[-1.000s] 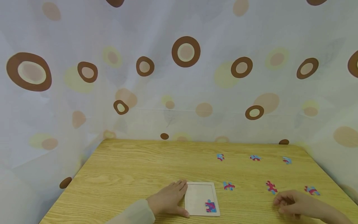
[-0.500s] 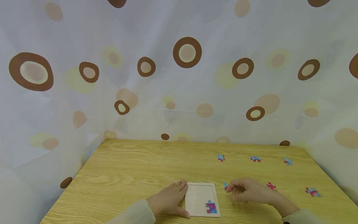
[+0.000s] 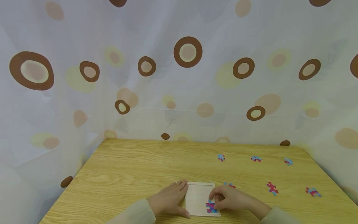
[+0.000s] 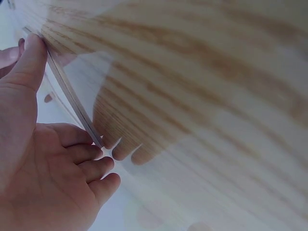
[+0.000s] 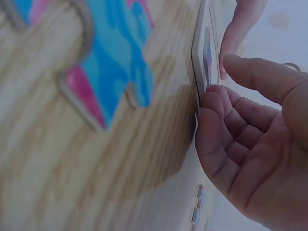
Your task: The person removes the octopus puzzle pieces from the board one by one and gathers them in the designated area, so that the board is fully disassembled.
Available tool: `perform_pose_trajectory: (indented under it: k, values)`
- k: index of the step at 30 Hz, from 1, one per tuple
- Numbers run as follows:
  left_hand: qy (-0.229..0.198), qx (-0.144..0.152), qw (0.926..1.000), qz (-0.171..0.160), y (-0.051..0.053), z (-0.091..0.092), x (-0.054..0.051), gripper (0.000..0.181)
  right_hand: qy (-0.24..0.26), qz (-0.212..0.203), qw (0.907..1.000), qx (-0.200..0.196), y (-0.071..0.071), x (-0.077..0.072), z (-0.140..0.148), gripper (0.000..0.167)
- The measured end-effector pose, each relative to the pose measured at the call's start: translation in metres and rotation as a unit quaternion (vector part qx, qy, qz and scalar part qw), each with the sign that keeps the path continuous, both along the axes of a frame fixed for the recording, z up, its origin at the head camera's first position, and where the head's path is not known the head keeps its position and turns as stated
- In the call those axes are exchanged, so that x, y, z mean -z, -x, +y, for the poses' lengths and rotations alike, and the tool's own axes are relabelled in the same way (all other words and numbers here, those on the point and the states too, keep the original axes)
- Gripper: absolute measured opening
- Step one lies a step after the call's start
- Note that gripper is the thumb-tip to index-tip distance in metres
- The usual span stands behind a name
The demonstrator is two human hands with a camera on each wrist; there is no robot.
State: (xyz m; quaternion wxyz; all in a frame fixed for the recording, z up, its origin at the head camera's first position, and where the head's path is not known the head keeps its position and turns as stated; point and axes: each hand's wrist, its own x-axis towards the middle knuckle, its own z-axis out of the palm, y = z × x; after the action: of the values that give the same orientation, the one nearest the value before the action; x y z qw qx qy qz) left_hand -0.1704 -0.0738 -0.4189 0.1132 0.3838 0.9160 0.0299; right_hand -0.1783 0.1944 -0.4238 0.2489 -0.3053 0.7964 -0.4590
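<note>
A white shallow puzzle tray (image 3: 195, 199) lies flat on the table in the head view. My left hand (image 3: 170, 199) rests along its left side; in the left wrist view the thumb (image 4: 34, 57) and the fingertips touch the tray's edge (image 4: 72, 94). A blue, pink and purple puzzle piece (image 3: 211, 207) sits in the tray's lower right corner. Over the tray's right side, my right hand (image 3: 230, 199) has its fingertips at that piece. In the right wrist view the fingers (image 5: 211, 134) bend loosely, the thumb stands apart, and nothing shows between them.
One puzzle piece (image 3: 230, 184) lies just beyond my right hand, partly covered by it. Further right lie a pink piece (image 3: 272, 188) and a blue-pink piece (image 3: 313, 192). Behind are three more pieces, the leftmost one (image 3: 221, 157) nearest the middle. A patterned curtain (image 3: 179, 93) surrounds the table.
My right hand has moved left from beside the pink piece, past the nearest loose piece, to the piece in the tray. My left hand has stayed at the tray's left side.
</note>
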Motion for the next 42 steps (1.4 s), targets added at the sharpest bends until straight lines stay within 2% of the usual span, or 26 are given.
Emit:
perform_pose_trajectory:
  k: [8, 11, 16, 21, 24, 28, 32, 35, 39, 42]
  values:
    - [0.000, 0.000, 1.0000, 0.007, -0.001, 0.000, 0.000, 0.093, -0.013, 0.004, 0.9999, -0.002, -0.003, 0.001, -0.004, 0.003]
    - [0.000, -0.002, 1.0000, 0.008, -0.001, 0.000, 0.000, 0.093, -0.013, 0.019, 0.9997, -0.006, -0.005, 0.001, -0.005, 0.010]
    - [-0.003, -0.003, 1.0000, 0.005, -0.001, 0.001, 0.000, 0.093, -0.046, 0.053, 0.9975, -0.004, -0.007, 0.000, -0.009, 0.018]
    - [-0.002, -0.001, 1.0000, 0.006, 0.000, 0.001, 0.000, 0.093, -0.063, 0.058, 0.9964, 0.002, -0.009, -0.002, -0.011, 0.018]
    - [0.000, 0.000, 1.0000, 0.008, 0.000, 0.001, 0.000, 0.093, -0.047, 0.054, 0.9975, 0.001, -0.009, -0.002, -0.010, 0.017]
    - [0.002, 0.004, 0.9999, 0.014, -0.001, 0.001, -0.001, 0.093, 0.001, 0.027, 0.9996, -0.012, -0.008, -0.001, -0.005, 0.009]
    - [0.003, 0.008, 0.9999, 0.013, -0.001, 0.001, -0.002, 0.092, 0.028, 0.008, 0.9994, -0.017, -0.006, -0.004, 0.009, 0.006]
    - [0.004, 0.007, 1.0000, 0.005, -0.002, 0.001, -0.002, 0.093, 0.034, 0.012, 0.9993, -0.013, -0.003, -0.009, 0.026, 0.008]
    - [0.002, 0.006, 1.0000, 0.004, -0.001, 0.001, -0.001, 0.093, 0.032, 0.004, 0.9995, 0.000, -0.001, -0.019, 0.060, 0.009]
    - [0.001, 0.007, 0.9999, 0.008, -0.001, 0.000, 0.000, 0.093, 0.036, -0.028, 0.9989, 0.010, -0.002, -0.026, 0.091, 0.012]
